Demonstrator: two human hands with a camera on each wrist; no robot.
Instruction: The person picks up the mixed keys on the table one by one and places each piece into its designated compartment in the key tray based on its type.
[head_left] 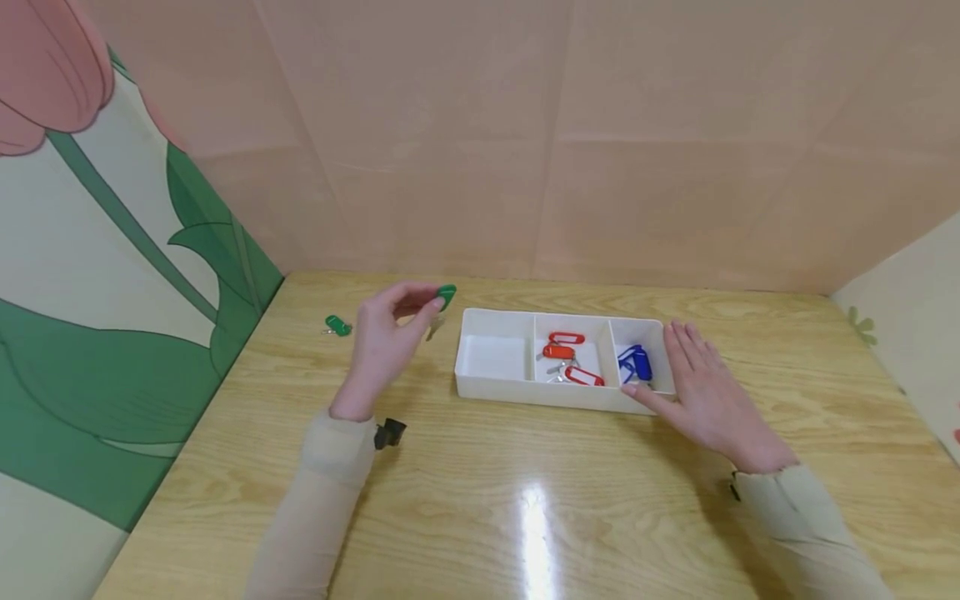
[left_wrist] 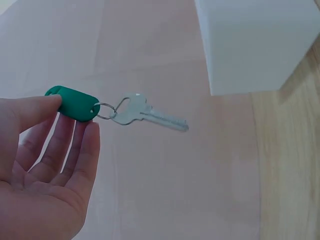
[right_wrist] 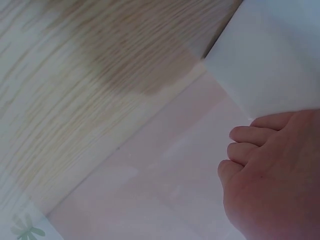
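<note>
My left hand (head_left: pixel 390 342) pinches a green key tag (left_wrist: pixel 77 104) between thumb and fingers. From its ring hangs a silver key (left_wrist: pixel 145 112), to the left of a white three-compartment box (head_left: pixel 495 388). My right hand (head_left: pixel 705 392) rests against the box's right end, fingers straight along the outer wall and thumb at the front rim. Red key tags (head_left: pixel 558 352) with keys lie in the middle compartment. Blue key tags (head_left: pixel 642 363) lie in the right one. On the table to the left of my left hand is another green key tag (head_left: pixel 339 325) with a key.
The wooden table (head_left: pixel 465 500) runs back to a pinkish covered wall (head_left: pixel 465 167). A panel with a painted tulip (head_left: pixel 135 250) stands along the left side. At the right is a pale wall (head_left: pixel 915 308).
</note>
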